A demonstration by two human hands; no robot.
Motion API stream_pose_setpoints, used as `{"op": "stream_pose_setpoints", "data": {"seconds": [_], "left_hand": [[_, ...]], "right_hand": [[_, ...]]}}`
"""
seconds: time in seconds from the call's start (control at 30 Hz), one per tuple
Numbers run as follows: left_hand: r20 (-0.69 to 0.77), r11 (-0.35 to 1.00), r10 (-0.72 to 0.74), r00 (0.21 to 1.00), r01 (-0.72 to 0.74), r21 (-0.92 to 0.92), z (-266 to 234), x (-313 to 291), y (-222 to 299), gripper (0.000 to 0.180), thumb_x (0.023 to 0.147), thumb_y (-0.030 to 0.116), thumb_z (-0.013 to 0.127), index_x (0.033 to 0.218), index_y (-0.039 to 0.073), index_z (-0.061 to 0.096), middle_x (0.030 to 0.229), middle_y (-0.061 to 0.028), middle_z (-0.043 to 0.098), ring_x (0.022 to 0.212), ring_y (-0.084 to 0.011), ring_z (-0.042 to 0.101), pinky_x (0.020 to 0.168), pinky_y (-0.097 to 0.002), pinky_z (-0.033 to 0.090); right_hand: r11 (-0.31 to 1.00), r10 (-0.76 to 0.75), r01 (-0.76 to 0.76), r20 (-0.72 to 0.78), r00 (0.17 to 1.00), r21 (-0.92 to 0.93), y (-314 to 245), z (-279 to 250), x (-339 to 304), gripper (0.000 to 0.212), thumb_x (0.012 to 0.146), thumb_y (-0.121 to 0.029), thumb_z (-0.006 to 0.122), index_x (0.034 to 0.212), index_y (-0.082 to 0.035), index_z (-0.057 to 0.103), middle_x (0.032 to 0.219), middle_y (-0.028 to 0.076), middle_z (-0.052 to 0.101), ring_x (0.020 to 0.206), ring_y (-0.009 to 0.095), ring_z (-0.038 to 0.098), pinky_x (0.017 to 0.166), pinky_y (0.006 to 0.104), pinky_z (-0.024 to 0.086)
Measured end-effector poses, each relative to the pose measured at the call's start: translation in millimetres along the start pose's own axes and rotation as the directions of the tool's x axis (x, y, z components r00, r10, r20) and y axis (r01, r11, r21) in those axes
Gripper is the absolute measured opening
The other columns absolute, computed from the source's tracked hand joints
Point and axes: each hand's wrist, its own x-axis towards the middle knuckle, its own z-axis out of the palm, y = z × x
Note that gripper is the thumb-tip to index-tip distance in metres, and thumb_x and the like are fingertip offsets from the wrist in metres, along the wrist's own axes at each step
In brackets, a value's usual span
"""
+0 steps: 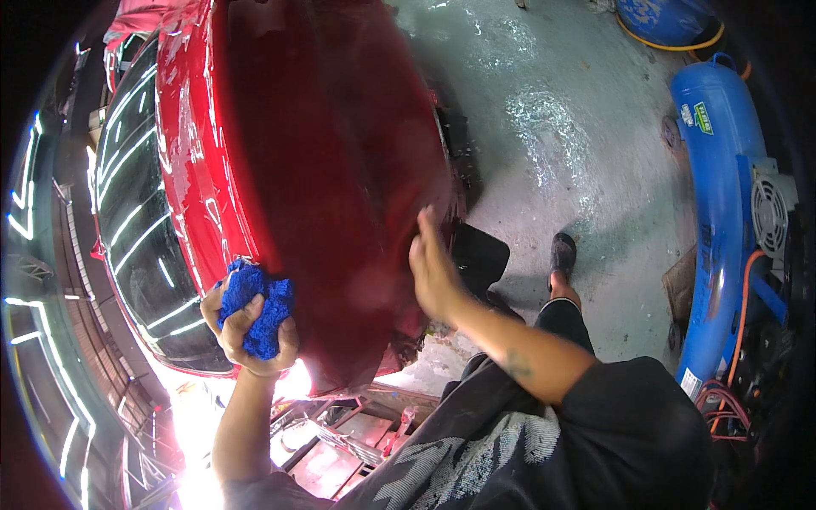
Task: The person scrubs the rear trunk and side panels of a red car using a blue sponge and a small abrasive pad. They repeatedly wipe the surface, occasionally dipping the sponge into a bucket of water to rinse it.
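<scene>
My left hand point(240, 320) is closed around a bunched blue microfiber cloth point(257, 310), raised close in front of the red car point(200, 127). Its fingers wrap over the cloth's near side. With fingers stretched out, my right hand point(432, 270) is at the dull dark-red panel point(336, 153) of the car, near its right edge. This hand is slightly blurred and seen edge-on; I cannot tell whether the palm touches the surface. Nothing shows in it.
Glossy red bodywork and a dark car window point(136, 212) lie left of the panel. A blue air compressor tank point(722, 212) stands at the right, with an orange hose point(741, 323). A metal frame point(340, 442) is at the lower left. The grey floor point(578, 119) looks wet in places.
</scene>
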Motion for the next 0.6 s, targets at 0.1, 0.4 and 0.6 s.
{"op": "stream_pose_setpoints", "data": {"seconds": [0.1, 0.4, 0.6], "left_hand": [[0.015, 1.0, 0.013, 1.0, -0.013, 0.007, 2, 10, 0, 0.053, 0.082, 0.022, 0.085, 0.129, 0.007, 0.066, 0.123, -0.0247, 0.07, 0.115, -0.0419, 0.063, 0.099, -0.0556, 0.053], [-0.011, 0.999, 0.036, 0.999, -0.036, -0.04, 6, 12, -6, 0.053, 0.082, 0.019, 0.083, 0.131, 0.008, 0.065, 0.121, -0.0215, 0.072, 0.114, -0.0423, 0.063, 0.099, -0.0561, 0.052], [0.038, 1.0, 0.021, 0.999, -0.021, 0.007, -1, -1, -1, 0.055, 0.082, 0.019, 0.083, 0.133, 0.008, 0.064, 0.121, -0.0182, 0.073, 0.114, -0.0424, 0.064, 0.1, -0.0572, 0.051]], "right_hand": [[0.963, 0.268, -0.265, -0.071, 0.961, 0.045, 76, -21, 116, 0.07, 0.122, -0.042, 0.031, 0.168, 0.011, 0.03, 0.178, 0.035, 0.024, 0.169, 0.044, 0.021, 0.138, 0.0493, 0.019], [0.97, 0.241, -0.241, -0.012, 0.97, 0.028, 80, -24, 115, 0.078, 0.122, -0.051, 0.026, 0.173, 0.007, 0.02, 0.184, 0.029, 0.014, 0.172, 0.038, 0.012, 0.14, 0.0454, 0.014], [0.989, 0.033, -0.039, 0.049, 0.998, 0.143, 23, 10, -19, 0.075, 0.123, -0.044, 0.029, 0.174, 0.008, 0.014, 0.184, 0.03, 0.007, 0.172, 0.039, 0.009, 0.14, 0.0461, 0.012]]}}
